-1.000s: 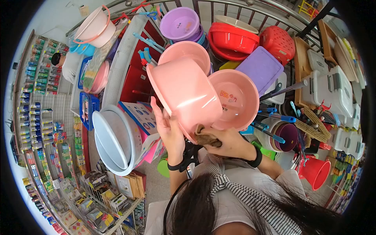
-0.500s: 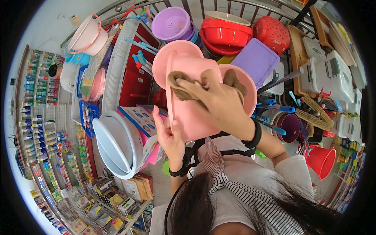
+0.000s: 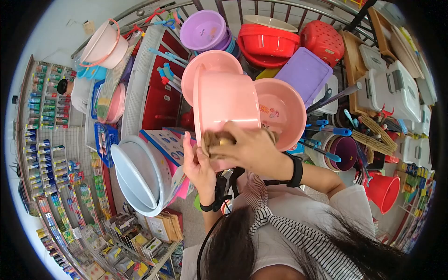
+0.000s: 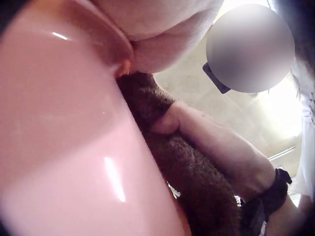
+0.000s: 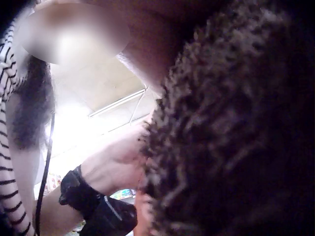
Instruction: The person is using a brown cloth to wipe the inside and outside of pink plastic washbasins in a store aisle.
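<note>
A pink plastic basin (image 3: 228, 100) is held tilted on its side before the chest, its outer wall facing up. My left hand (image 3: 199, 173) grips its rim at the lower left, thumb and fingers about the edge. My right hand (image 3: 256, 150) holds a brown fluffy cloth (image 3: 215, 140) against the basin's outer wall, near the left hand. In the left wrist view the cloth (image 4: 197, 182) hangs down along the basin wall (image 4: 59, 128). The cloth (image 5: 236, 128) fills much of the right wrist view, hiding the right fingers.
Another pink basin (image 3: 210, 63) stands behind, and a printed pink basin (image 3: 282, 112) to the right. Pale blue tubs (image 3: 135, 175) stand left. Red basins (image 3: 268, 39), a purple lid (image 3: 305, 74) and blue-handled tools (image 3: 333, 130) lie farther off. Packed shelves (image 3: 51, 135) line the left side.
The basin was tilted further left, then turned more upright. The right hand with the cloth went from the lower rim up the outer wall, then back down near the left hand.
</note>
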Action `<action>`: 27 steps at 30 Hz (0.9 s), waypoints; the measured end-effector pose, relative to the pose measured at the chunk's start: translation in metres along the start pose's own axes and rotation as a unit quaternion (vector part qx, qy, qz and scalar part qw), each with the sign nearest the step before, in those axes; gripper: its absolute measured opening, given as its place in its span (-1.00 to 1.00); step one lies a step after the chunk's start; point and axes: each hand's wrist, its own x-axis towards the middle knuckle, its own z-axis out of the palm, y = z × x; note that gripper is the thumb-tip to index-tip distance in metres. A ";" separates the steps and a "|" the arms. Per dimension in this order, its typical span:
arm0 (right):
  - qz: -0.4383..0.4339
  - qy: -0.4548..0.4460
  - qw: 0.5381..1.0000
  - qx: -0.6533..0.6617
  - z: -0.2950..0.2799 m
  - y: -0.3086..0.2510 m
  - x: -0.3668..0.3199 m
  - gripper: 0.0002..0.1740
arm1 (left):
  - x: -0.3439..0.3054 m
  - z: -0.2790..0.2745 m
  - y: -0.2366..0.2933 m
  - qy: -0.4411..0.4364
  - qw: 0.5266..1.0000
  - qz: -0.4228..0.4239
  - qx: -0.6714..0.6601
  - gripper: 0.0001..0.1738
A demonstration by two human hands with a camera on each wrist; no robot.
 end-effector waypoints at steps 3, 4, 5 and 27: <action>0.060 0.110 0.989 -0.076 -0.008 0.017 0.019 -0.59 | -0.001 -0.005 0.006 -0.002 0.996 0.040 0.077 -0.38; 0.071 0.111 0.990 -0.047 -0.010 0.028 0.021 -0.57 | -0.004 -0.006 0.003 0.004 0.995 0.034 0.090 -0.39; 0.082 0.111 0.990 -0.018 -0.010 0.034 0.020 -0.55 | -0.005 -0.005 0.000 0.004 0.995 0.035 0.089 -0.39; 0.146 0.080 0.986 0.013 0.008 0.046 -0.034 -0.50 | -0.003 -0.006 -0.009 0.023 0.997 0.075 0.011 -0.88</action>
